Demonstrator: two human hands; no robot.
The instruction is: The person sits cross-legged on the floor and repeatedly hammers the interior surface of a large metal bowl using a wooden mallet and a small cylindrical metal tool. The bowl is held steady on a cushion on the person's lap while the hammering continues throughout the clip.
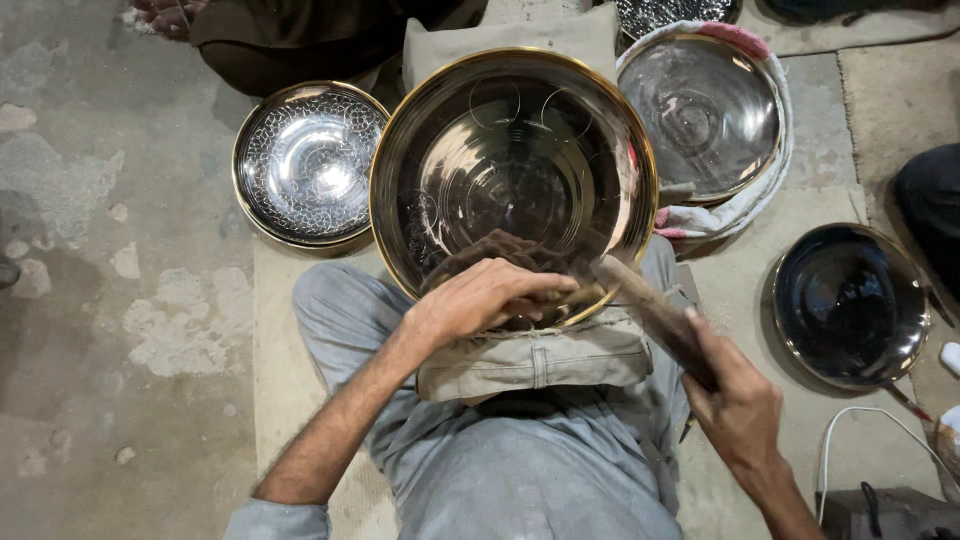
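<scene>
The left hand (480,297) rests curled, fingers down, on the near rim of the large bowl (513,170), which stands tilted on a cushion (535,358) in the person's lap; whether it pinches anything under the fingers cannot be told. The right hand (738,400) is closed round a mallet (655,315), whose head lies at the rim just beside the left fingers. 3 other bowls sit around: a patterned bowl (307,163) at left, a plain bowl (700,112) on a cloth (745,200) at upper right, and a dark bowl (850,305) at right.

A large bowl (513,170) is sitting at centre frame on a cushion (535,360); smaller bowls are lying upper left (305,165), upper right (698,115) and at the right (850,305).
</scene>
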